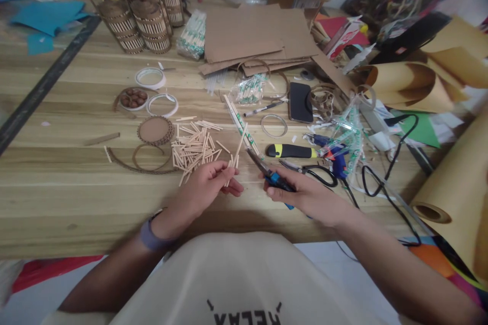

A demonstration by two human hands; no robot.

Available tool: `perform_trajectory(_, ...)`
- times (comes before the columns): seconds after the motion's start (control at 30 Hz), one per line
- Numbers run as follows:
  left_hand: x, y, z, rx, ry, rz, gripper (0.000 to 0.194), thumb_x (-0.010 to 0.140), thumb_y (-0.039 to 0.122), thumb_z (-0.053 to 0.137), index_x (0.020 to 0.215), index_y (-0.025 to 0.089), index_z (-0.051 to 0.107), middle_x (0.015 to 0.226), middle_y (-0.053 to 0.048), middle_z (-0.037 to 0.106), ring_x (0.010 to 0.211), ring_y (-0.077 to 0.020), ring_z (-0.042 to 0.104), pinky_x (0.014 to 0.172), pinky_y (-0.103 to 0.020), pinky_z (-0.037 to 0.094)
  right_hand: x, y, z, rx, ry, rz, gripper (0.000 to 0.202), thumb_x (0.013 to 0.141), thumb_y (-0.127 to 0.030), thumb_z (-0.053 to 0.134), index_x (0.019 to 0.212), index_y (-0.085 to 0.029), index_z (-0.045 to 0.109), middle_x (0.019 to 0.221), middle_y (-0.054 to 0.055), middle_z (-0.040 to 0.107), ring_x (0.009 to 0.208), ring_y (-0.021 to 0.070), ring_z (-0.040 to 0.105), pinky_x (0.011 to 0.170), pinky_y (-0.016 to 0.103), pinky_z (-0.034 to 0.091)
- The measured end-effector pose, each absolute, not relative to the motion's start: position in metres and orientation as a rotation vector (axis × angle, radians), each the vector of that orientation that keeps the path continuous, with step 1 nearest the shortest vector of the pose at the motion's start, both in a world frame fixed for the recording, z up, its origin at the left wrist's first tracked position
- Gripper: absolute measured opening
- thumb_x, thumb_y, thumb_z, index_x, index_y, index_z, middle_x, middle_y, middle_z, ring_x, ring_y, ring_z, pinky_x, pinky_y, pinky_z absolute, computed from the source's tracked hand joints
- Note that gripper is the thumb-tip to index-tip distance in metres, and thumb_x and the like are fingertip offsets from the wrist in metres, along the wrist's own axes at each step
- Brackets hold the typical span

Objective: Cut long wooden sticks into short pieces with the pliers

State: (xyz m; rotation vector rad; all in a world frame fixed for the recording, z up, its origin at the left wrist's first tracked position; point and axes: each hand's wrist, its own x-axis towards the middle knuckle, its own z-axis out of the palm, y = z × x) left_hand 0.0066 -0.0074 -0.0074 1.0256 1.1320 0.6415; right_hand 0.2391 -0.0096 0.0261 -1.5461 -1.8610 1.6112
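Between the thumb and fingers of my left hand are a few thin wooden sticks, one of them longer and pointing away from me. My right hand is wrapped round the blue-and-black handle of a cutting tool, whose dark narrow jaws point toward the sticks without touching them. A loose pile of short cut sticks lies just beyond my left hand. Paper-wrapped chopsticks with green print lie past both hands.
Right of centre are a yellow-black utility knife, scissors, a blue glue gun with black cable, and a phone. On the left sit a round cardboard piece, tape rolls and a bowl of brown beads. Stick lanterns stand behind.
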Motion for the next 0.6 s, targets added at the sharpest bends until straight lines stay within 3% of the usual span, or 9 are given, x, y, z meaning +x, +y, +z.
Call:
perform_trajectory(0.13,0.007,-0.009,-0.004,1.095,1.076,0.608,0.029,0.096,0.043,0.053,0.089,0.017,0.065,0.074,-0.001,0.074,0.068,-0.016,0.071,0.07,-0.028,0.052,0.241,-0.012,0.026,-1.512,-1.785,1.908,0.033,0.087,-0.046,0.061,0.105,-0.018,0.063,0.087,0.002,0.061,0.074,0.0151,0.055,0.065,0.027,0.046)
perform_trajectory(0.3,0.01,-0.01,0.002,1.101,1.003,0.53,0.026,0.096,0.036,0.051,0.084,0.017,0.064,0.07,-0.001,0.072,0.067,-0.0154,0.07,0.068,-0.028,0.052,0.227,-0.006,0.028,-1.399,-1.852,1.891,0.032,0.088,-0.038,0.06,0.113,-0.019,0.065,0.092,0.003,0.064,0.079,0.0158,0.057,0.067,0.027,0.047)
perform_trajectory(0.47,0.012,-0.01,0.006,1.031,0.952,0.494,0.024,0.095,0.035,0.052,0.083,0.017,0.063,0.067,0.0,0.071,0.063,-0.0144,0.069,0.066,-0.027,0.051,0.218,0.0,0.035,-1.339,-1.834,1.939,0.02,0.087,-0.034,0.059,0.099,-0.02,0.067,0.086,0.002,0.063,0.079,0.0158,0.057,0.067,0.027,0.046)
perform_trajectory(0.6,0.011,-0.011,0.006,1.014,0.937,0.481,0.025,0.094,0.035,0.053,0.082,0.017,0.064,0.067,-0.001,0.071,0.063,-0.014,0.069,0.066,-0.027,0.051,0.216,0.001,0.038,-1.331,-1.825,1.942,0.018,0.086,-0.029,0.059,0.1,-0.02,0.066,0.088,0.002,0.064,0.082,0.0159,0.059,0.07,0.027,0.047)
